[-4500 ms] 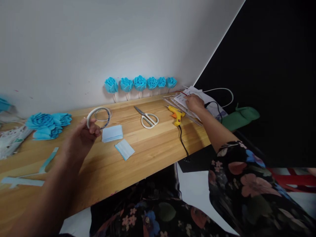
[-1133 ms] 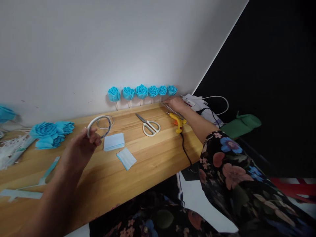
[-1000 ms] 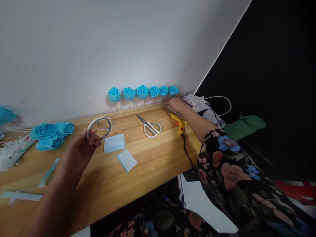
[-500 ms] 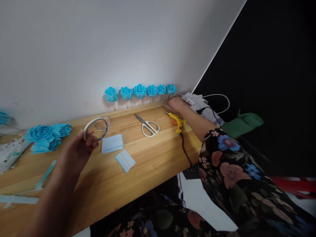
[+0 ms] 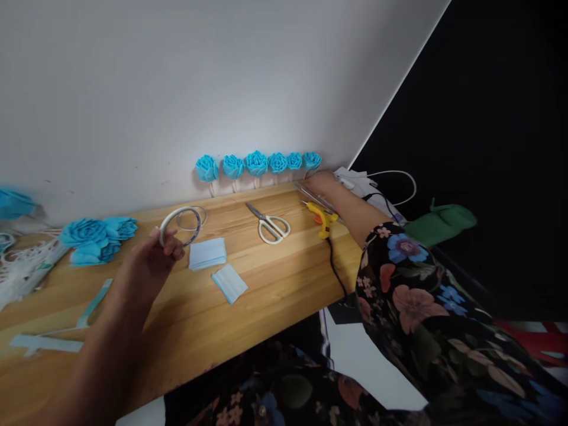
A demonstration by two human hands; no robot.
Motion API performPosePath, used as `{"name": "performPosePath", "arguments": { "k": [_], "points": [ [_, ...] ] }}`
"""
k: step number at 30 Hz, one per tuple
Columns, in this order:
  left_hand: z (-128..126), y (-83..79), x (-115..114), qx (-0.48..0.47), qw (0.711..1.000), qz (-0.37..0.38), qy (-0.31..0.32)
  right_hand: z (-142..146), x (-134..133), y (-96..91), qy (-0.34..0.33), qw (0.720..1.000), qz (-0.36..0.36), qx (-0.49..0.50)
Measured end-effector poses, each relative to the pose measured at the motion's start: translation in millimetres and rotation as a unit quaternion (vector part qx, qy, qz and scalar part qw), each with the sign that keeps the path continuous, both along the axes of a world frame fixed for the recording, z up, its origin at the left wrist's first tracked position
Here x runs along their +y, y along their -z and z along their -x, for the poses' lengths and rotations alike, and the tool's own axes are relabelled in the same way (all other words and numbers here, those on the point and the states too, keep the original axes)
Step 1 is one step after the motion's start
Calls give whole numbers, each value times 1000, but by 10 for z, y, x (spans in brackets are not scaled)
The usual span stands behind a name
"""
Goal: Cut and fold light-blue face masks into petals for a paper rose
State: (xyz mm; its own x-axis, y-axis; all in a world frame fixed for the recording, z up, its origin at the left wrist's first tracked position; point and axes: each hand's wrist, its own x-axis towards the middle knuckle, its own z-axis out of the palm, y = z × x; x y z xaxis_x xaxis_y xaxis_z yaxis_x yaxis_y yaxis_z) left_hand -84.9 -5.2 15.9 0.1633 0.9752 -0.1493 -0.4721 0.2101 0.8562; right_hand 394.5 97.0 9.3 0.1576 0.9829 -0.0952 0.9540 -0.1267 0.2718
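My left hand (image 5: 153, 254) is closed on a thin ring-shaped tape roll (image 5: 164, 223), held upright above the wooden table. Behind it a second thin ring (image 5: 204, 216) lies on the wood. To its right are a stack of pale blue fabric rectangles (image 5: 207, 253) and a smaller folded piece (image 5: 229, 284). My right hand (image 5: 323, 182) reaches to the back right corner, over several thin sticks (image 5: 316, 196); its fingers are mostly hidden, so I cannot tell what they hold. Just in front lies a yellow glue gun (image 5: 325, 223). White-handled scissors (image 5: 271, 228) rest mid-table.
Several blue fabric flowers (image 5: 257, 164) on pale stems lean along the wall. More blue flowers (image 5: 89, 234) lie at left beside white bundled material (image 5: 33, 266). Pale strips (image 5: 48, 343) lie front left. White packaging (image 5: 361, 184) and a green pouch (image 5: 439, 225) are at right.
The view has shifted slightly left, so things on the table sit further right. My left hand still holds the tape roll, and my right hand stays at the back corner.
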Motion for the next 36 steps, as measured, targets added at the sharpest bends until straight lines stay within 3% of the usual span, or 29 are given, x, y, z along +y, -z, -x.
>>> {"name": "performPosePath", "arguments": {
  "k": [7,11,15,18,21,25,28,32,36],
  "points": [
    [14,3,11,-4,1000,-17,11,-38,-222,-228,-30,996,-44,75],
    [-3,-8,-5,-5,1000,-19,17,-58,-623,-364,-60,983,-104,138],
    [-22,-25,-27,-13,999,-26,29,-57,-1169,-359,-77,956,-185,214],
    [-39,-42,-48,-15,999,-26,30,22,-1637,-228,-67,941,-230,239],
    [-77,-86,-79,-18,999,-21,23,192,-2090,22,-78,913,-284,283],
    [-155,-186,-119,-21,1000,-17,13,493,-2537,425,14,870,-376,320],
    [-193,-254,-141,-19,999,-34,26,675,-2685,653,96,845,-373,370],
    [-142,-243,-204,1,996,-69,49,771,-2681,782,158,810,-398,400],
    [-2,-116,-320,3,997,-41,60,780,-2645,797,166,811,-417,375]
  ]
}}
